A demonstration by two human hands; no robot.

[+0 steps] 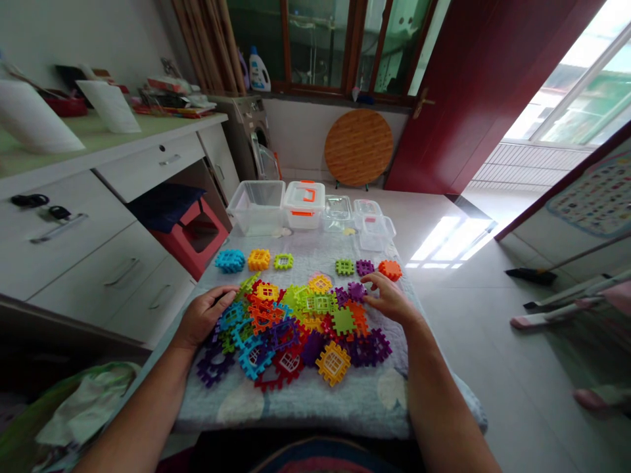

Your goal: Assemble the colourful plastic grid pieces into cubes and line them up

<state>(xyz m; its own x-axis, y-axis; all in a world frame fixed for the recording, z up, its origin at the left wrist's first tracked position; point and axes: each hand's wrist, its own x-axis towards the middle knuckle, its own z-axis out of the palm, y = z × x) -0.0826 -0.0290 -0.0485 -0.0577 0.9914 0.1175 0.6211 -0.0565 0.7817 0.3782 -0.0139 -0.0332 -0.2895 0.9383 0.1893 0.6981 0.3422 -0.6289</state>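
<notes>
Plastic interlocking tiles (296, 325) in every colour lie heaped on a cloth-covered table (305, 401), and from where I stand the heap is what both hands are busy with. On the near left edge of it the left hand (203, 315) rests palm down, fingers loosely spread over blue and purple pieces, gripping nothing that I can see. Behind the heap, laid out in a row, sit a blue stack (230, 261), a yellow stack (259, 259), a light green tile (283, 261), then a gap, then a green tile (344, 267), a purple tile (365, 267) and an orange stack (390, 269). The right hand (389, 299) lies at the heap's right edge, fingertips together on a small purple piece (355, 291); whether it is truly pinched I cannot tell. My worry is the near edge: purple and yellow tiles lie close to it, and a sweep of either forearm could push some off onto the floor. The teeth also mesh, so lifting one piece may drag neighbours along and scatter the sorted row, and the soft cloth could shift under a tug
</notes>
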